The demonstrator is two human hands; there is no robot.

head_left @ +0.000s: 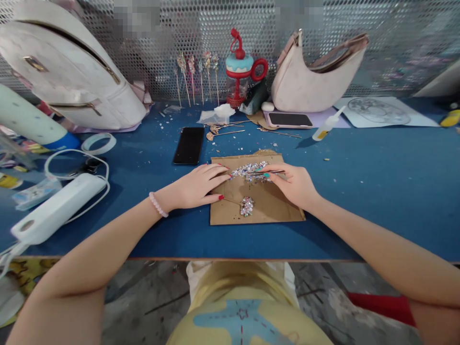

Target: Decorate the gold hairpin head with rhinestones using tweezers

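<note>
A sheet of cardboard lies on the blue table with a loose pile of small shiny rhinestones on its upper part. Below the pile rests a rhinestone-covered piece on a thin stick, which runs left toward my left thumb. My left hand lies flat over the cardboard's left edge with its fingers spread. Its fingertips are beside the pile, and its thumb is at the stick; whether it presses on it I cannot tell. My right hand pinches metal tweezers, whose tips reach into the pile.
A black phone and several gold sticks lie behind the cardboard. A glue bottle stands back right. A white power strip with cables is at left. Bags, a red cup and decorated sticks line the perforated panel.
</note>
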